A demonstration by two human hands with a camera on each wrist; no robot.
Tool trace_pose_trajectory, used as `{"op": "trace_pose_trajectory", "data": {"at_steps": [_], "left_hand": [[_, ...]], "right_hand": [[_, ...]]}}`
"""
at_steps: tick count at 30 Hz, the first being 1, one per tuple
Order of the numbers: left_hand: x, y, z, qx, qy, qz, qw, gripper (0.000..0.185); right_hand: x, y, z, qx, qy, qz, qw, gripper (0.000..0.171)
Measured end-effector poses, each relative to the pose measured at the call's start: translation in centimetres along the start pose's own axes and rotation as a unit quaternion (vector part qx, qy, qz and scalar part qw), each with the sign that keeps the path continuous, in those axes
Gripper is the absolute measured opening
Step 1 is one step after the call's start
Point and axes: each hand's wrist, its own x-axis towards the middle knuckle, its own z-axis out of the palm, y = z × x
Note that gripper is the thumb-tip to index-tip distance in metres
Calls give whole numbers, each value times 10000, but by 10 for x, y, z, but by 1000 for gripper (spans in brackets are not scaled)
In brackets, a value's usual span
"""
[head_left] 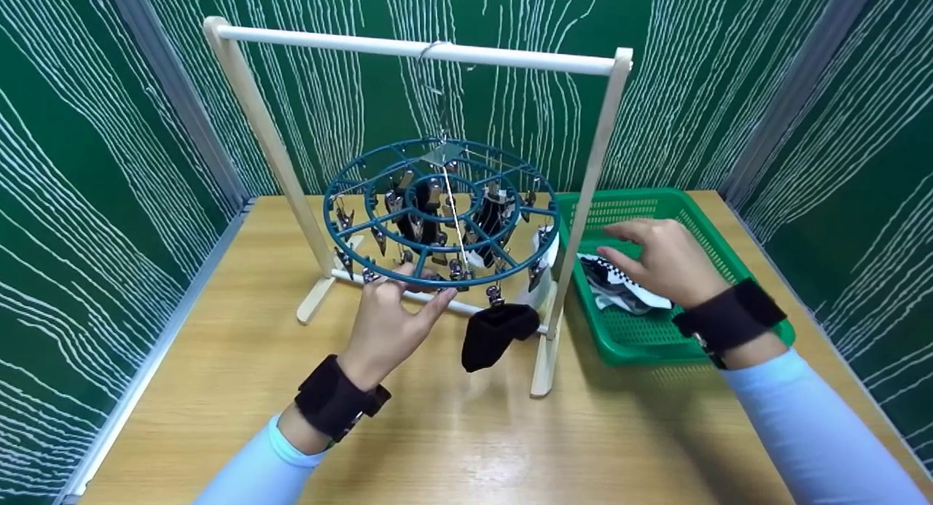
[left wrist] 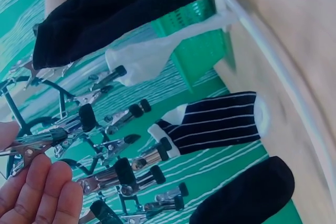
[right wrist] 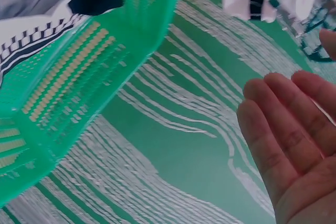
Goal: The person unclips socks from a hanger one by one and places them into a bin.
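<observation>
A round blue clip hanger [head_left: 430,278] hangs by its hook from a wooden rack. My left hand [head_left: 390,323] is at its near rim. In the left wrist view its thumb and fingers pinch a metal clip [left wrist: 31,150]. Beside it a black sock [head_left: 496,334] dangles from another clip. A striped sock [left wrist: 215,121], a white sock [left wrist: 142,64] and another black sock [left wrist: 252,192] hang from clips too. My right hand [head_left: 667,261] is over the green basket [head_left: 619,352], holding nothing, its fingers extended [right wrist: 283,124]. Black-and-white socks [head_left: 619,283] lie in the basket.
The rack's white top bar [head_left: 328,42] spans above the hanger, and its right post [head_left: 594,170] stands between hanger and basket. Everything rests on a wooden table [head_left: 466,447]. Green walls with white lines [head_left: 109,126] enclose the back and sides.
</observation>
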Motion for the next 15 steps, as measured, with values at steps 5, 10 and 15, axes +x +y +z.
{"op": "trace_pose_trajectory", "data": {"at_steps": [5, 10, 15], "left_hand": [[-1, 1, 0, 34, 86, 42, 9999, 30], [-2, 2, -1, 7, 93, -48, 9999, 30], [-5, 1, 0, 44, 73, -22, 10000, 27]], "right_hand": [[-11, -21, -2, -130, 745, -392, 9964, 29], [-19, -42, -5, -328, 1237, -810, 9885, 31], [-22, -61, -1, -413, 1680, -1654, 9709, 30]]}}
